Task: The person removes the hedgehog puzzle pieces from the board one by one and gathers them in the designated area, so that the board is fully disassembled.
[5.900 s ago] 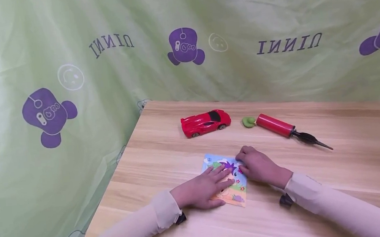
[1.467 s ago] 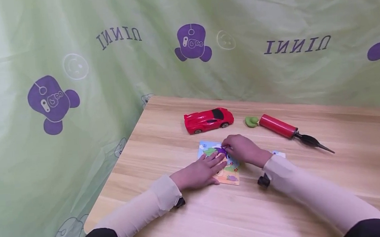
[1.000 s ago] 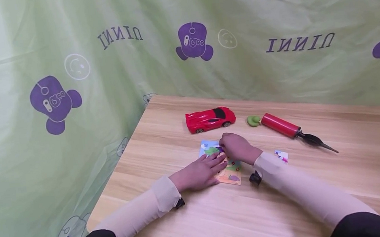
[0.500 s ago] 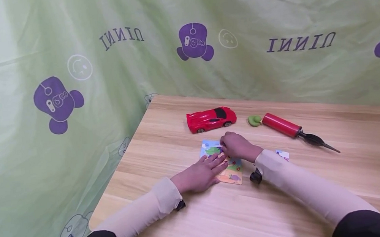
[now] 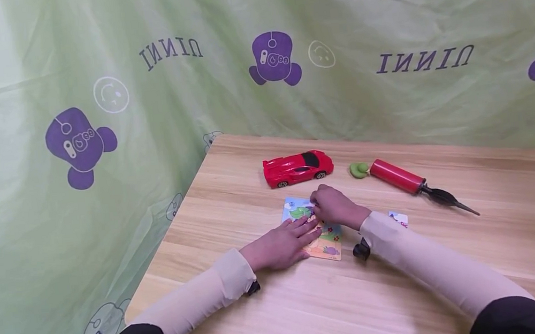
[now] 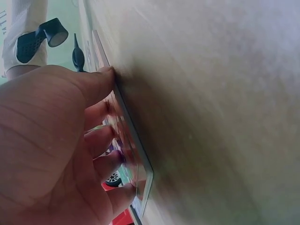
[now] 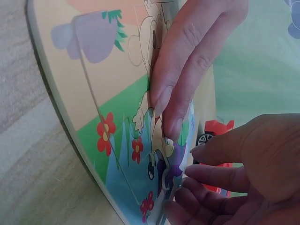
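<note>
A thin jigsaw puzzle board with a cartoon picture lies flat on the table. My left hand rests on it with fingers spread, and its thumb touches the board's near edge. My right hand is at the board's far right part, fingers curled. In the right wrist view its fingertips pinch at the edge of a puzzle piece with purple hair and an eye, slightly raised from the board. The hands cover part of the picture. A loose puzzle piece lies by my right sleeve.
A red toy car stands behind the board. To its right lies a red hand pump with a green balloon at one end and a black handle. A green printed curtain borders the table behind and left.
Since the earliest frame, a puzzle piece has come to lie on the table at the right, and my right hand has shifted leftward over the board. Over the last second both hands barely move.
</note>
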The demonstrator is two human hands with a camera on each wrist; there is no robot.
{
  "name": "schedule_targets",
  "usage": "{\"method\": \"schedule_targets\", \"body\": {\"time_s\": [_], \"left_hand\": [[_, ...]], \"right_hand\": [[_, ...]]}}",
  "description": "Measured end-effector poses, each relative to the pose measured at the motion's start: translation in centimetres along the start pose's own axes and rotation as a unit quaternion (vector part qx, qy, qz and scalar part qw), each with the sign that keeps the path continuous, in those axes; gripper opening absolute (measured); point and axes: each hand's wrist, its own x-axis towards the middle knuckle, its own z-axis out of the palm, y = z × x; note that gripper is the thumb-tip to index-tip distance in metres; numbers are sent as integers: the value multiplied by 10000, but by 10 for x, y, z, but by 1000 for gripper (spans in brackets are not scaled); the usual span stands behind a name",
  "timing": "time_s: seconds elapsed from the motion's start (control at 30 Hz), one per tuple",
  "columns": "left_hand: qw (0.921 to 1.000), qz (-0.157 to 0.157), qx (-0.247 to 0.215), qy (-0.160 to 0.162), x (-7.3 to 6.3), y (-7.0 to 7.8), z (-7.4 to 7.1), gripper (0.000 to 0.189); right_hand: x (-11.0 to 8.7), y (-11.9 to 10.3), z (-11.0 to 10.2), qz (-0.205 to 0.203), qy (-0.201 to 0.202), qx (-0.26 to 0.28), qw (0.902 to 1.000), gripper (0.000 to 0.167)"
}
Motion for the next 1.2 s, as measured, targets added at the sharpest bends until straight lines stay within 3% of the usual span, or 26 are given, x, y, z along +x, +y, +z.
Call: {"method": "schedule_targets", "body": {"time_s": [0.47,0.9,1.2], "left_hand": [[9999,133,-18,33,-1,-2,-5,63],[9978,642,-65,144,2,-16,-5,64],[9983,459,342,-118,3,-8,-9,65]], "right_hand": [[6,9,0,313,-56,560,9979,13],[8,12,-1,290,-193,538,9979,15],[10,18,-2,417,-123,1190,9919,10]]}}
